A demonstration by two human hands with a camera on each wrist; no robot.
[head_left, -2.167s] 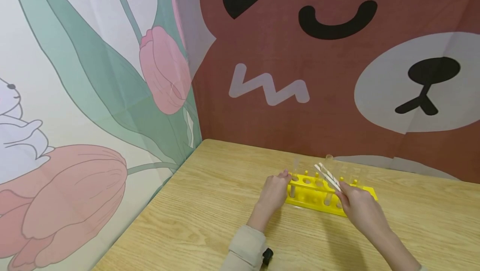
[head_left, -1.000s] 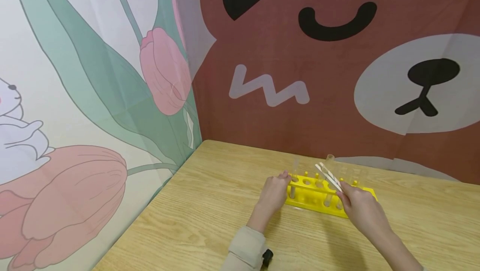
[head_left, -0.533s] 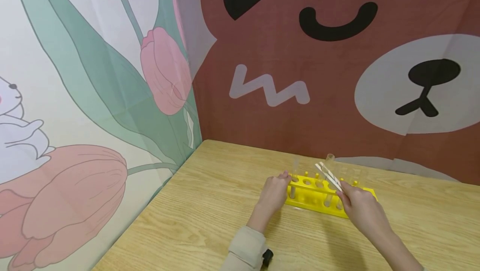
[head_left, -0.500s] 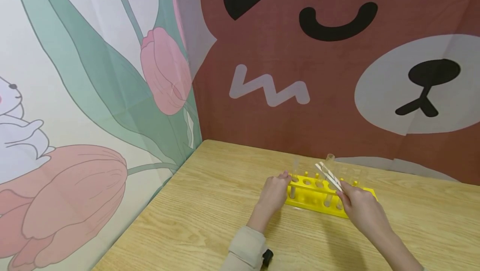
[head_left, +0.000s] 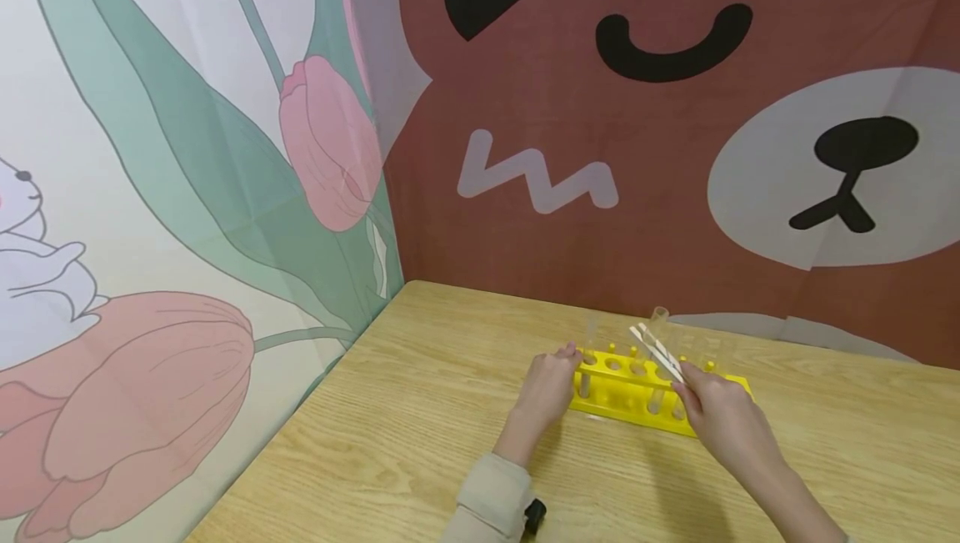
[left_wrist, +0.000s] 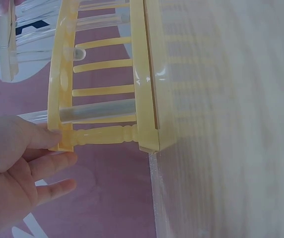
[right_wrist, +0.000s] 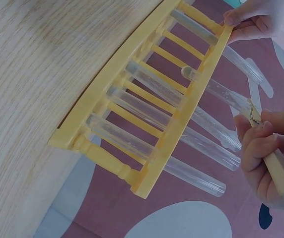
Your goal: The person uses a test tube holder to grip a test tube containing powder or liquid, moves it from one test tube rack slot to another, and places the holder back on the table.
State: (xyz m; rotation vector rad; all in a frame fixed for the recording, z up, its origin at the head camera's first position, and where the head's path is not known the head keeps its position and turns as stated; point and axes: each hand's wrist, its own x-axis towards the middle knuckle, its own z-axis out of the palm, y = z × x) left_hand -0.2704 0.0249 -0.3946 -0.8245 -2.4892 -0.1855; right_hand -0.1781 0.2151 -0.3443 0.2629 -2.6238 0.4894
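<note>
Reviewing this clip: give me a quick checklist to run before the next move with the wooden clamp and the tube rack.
1. Rack steadied: left hand grips the end of the yellow rack. Ok.
2. Rack flat on the table: its base lies flush on the wood. Ok.
3. Clamp held: right hand grips the wooden clamp. Ok.
4. Clamp closed on the tilted test tube: contact not visible. Cannot tell.
5. Other tubes seated: several stand in the rack's holes. Ok.
6. Liquid in the tubes: they look clear and empty, though glare hides some. Cannot tell.

light: bright, even | shadows: faint | wrist views: washed-out, soft | head view: sharp
</note>
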